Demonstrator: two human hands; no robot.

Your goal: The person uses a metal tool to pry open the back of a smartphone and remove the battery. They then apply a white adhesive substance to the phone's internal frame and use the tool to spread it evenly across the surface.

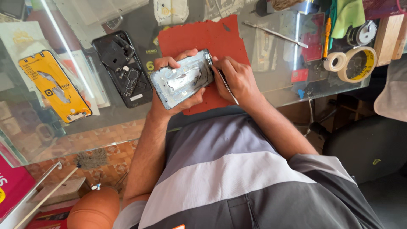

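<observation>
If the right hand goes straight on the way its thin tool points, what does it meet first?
The right hand aims its thin tool at the silver phone frame held in the left hand; it probably meets the frame's edge at once, though depth is unclear.

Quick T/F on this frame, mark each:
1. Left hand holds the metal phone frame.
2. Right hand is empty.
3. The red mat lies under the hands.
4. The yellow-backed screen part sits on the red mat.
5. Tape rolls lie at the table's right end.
1. True. The left hand grips the silver phone frame.
2. False. The right hand holds a thin metal tool against the frame's edge.
3. True. The red mat lies on the glass table beneath them.
4. False. The yellow-backed screen part lies on the glass far to the left, beside a black phone body.
5. True. Two tape rolls lie there.
</observation>
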